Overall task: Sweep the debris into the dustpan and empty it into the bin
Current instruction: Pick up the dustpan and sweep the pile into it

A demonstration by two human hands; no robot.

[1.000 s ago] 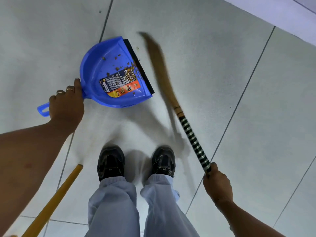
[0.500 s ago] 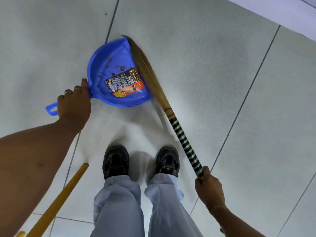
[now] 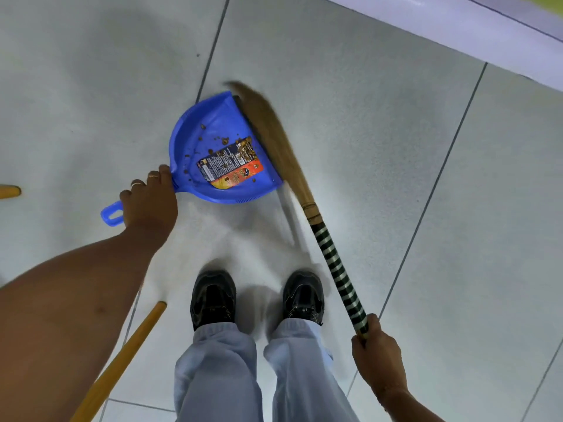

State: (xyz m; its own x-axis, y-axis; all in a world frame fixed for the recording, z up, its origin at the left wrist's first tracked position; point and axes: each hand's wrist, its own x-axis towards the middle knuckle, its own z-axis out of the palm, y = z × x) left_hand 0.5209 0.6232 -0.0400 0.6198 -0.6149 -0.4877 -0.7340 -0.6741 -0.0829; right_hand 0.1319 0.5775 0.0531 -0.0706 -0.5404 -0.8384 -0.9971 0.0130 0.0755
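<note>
A blue dustpan point(image 3: 213, 123) lies flat on the tiled floor, its black lip facing right. Brown debris crumbs point(image 3: 225, 141) are scattered inside it, over a printed label point(image 3: 230, 169). My left hand point(image 3: 149, 202) is closed around the dustpan's handle, whose looped end point(image 3: 111, 214) sticks out to the left. My right hand point(image 3: 376, 357) grips the end of a broom's black-and-white striped handle point(image 3: 338, 269). The broom's straw bristles point(image 3: 268, 129) are blurred and lie against the dustpan's lip.
My two black shoes point(image 3: 213, 296) stand just behind the dustpan. A yellow wooden pole point(image 3: 122, 360) slants across the lower left, and another yellow end point(image 3: 9, 191) shows at the left edge. A pale wall base point(image 3: 457, 28) runs along the top right.
The bristles swept left onto the dustpan's mouth, then drew back to its lip. More crumbs now lie in the pan. My left hand stayed on the handle.
</note>
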